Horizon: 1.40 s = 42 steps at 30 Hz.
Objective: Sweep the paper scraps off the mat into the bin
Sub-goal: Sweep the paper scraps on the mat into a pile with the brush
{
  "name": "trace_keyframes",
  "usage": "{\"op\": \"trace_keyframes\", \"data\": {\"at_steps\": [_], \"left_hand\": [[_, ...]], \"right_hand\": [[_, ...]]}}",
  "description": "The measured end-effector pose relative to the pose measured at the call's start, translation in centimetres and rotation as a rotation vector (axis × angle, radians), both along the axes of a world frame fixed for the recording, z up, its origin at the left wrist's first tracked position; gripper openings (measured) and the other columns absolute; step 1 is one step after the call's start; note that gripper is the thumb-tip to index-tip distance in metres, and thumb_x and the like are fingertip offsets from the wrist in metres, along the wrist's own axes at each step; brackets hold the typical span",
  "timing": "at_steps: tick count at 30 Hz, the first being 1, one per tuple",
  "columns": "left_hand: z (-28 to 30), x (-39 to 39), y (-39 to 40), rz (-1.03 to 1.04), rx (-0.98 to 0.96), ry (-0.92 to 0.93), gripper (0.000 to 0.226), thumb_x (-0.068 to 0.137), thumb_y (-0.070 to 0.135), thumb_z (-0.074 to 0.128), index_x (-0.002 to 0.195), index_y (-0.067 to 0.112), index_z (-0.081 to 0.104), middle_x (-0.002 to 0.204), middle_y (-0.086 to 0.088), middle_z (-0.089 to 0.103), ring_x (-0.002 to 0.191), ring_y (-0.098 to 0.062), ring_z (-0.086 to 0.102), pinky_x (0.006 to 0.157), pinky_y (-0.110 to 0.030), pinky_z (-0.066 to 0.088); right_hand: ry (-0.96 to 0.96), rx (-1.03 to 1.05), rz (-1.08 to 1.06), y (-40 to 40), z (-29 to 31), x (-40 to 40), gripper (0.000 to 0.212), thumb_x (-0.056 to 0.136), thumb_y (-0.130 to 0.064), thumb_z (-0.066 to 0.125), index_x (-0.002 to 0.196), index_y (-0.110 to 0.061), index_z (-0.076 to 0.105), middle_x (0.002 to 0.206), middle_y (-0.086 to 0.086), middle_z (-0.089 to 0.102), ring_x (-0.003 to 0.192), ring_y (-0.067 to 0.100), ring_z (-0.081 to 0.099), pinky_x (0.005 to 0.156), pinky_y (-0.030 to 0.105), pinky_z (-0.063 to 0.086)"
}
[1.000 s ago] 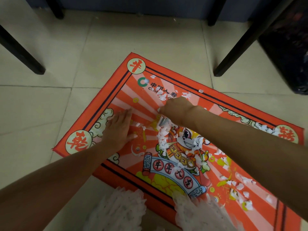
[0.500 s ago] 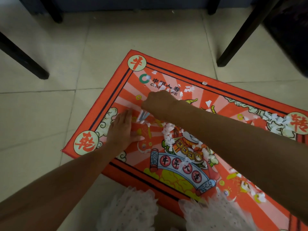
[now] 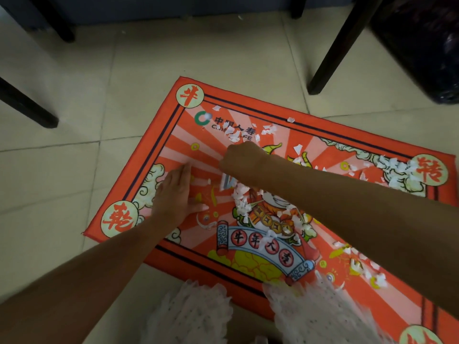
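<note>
Knees: the person's knees (image 3: 196,316), in pale dotted fabric, sit at the near edge of the mat (image 3: 171,135).
Near-right scraps: a loose scatter of paper scraps (image 3: 357,266) lies on the mat's near right part, untouched as far as I can judge.
Left hand: the left hand (image 3: 173,194) lies flat on the mat's left side, fingers straight and together, pressing the mat down and grasping nothing.
Middle pile: a denser line of white scraps (image 3: 242,198) runs across the mat's printed figure, just beside and below the right fist.
Right hand: the right hand (image 3: 242,158) is clenched round a small grey tool (image 3: 227,182); only its lower end shows under the fist, so what kind of scraper or brush it is cannot be told.
Far scraps: more scraps (image 3: 238,132) sit just beyond the right hand near the printed logo, and another cluster (image 3: 395,167) lies near the far right corner.
Bin: a dark bin (image 3: 422,45) stands on the tiled floor (image 3: 211,53) beyond the mat's far right, well apart from both hands.
Progress: early, by my judgement; scraps are partly gathered toward the middle, yet most remain on the mat.
Left to do: gather the far, right and near clusters, then carry everything to the bin.
</note>
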<state>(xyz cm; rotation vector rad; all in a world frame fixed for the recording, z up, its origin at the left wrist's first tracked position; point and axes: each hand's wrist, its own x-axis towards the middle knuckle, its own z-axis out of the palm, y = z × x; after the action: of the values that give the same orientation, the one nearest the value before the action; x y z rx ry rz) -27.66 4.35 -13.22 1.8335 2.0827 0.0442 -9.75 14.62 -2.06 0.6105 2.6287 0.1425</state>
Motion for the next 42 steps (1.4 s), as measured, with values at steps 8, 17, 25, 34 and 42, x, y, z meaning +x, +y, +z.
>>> {"op": "trace_keyframes", "data": {"at_steps": [8, 17, 25, 34, 42], "left_hand": [[-0.3, 0.7, 0.4, -0.042, -0.03, 0.025, 0.127, 0.065, 0.062, 0.075, 0.155, 0.014, 0.0, 0.159, -0.012, 0.016, 0.146, -0.032, 0.017, 0.113, -0.052, 0.03], [-0.5, 0.3, 0.2, -0.016, -0.027, -0.006, 0.126, 0.063, 0.065, 0.075, 0.155, 0.016, 0.003, 0.159, -0.01, 0.017, 0.146, -0.031, 0.017, 0.113, -0.052, 0.03], [-0.2, 0.3, 0.3, -0.035, -0.04, 0.005, 0.128, 0.064, 0.063, 0.076, 0.155, 0.017, -0.002, 0.16, -0.009, 0.015, 0.147, -0.03, 0.016, 0.113, -0.054, 0.03], [0.1, 0.5, 0.7, -0.062, -0.036, 0.001, 0.126, 0.066, 0.064, 0.074, 0.155, 0.017, -0.002, 0.16, -0.011, 0.016, 0.146, -0.032, 0.018, 0.112, -0.053, 0.032], [-0.5, -0.1, 3.1, -0.02, 0.03, 0.036, 0.086, 0.089, 0.067, 0.026, 0.156, 0.017, 0.001, 0.159, -0.011, 0.021, 0.146, -0.029, 0.019, 0.115, -0.048, 0.029]], "right_hand": [[0.0, -0.002, -0.077, 1.2, 0.7, 3.0, 0.042, 0.096, -0.003, 0.048, 0.136, -0.015, 0.047, 0.114, 0.011, 0.057, 0.096, 0.026, 0.061, 0.066, 0.031, 0.043], [0.14, -0.022, -0.097, 0.6, -0.7, -1.6, 0.038, 0.095, -0.005, 0.051, 0.132, -0.014, 0.05, 0.12, 0.011, 0.057, 0.111, 0.026, 0.054, 0.07, 0.033, 0.039], [0.054, -0.032, -0.017, 0.1, -0.1, -1.5, 0.034, 0.097, -0.006, 0.048, 0.131, -0.011, 0.048, 0.123, 0.01, 0.056, 0.118, 0.027, 0.052, 0.078, 0.034, 0.043], [0.061, -0.004, -0.104, 2.0, 1.0, 1.6, 0.038, 0.094, -0.002, 0.048, 0.131, -0.012, 0.051, 0.113, 0.011, 0.058, 0.09, 0.024, 0.058, 0.065, 0.031, 0.041], [0.116, 0.038, -0.272, 5.8, 1.0, 0.4, 0.045, 0.095, -0.004, 0.049, 0.136, -0.022, 0.048, 0.12, 0.011, 0.056, 0.1, 0.026, 0.056, 0.066, 0.031, 0.038]]}}
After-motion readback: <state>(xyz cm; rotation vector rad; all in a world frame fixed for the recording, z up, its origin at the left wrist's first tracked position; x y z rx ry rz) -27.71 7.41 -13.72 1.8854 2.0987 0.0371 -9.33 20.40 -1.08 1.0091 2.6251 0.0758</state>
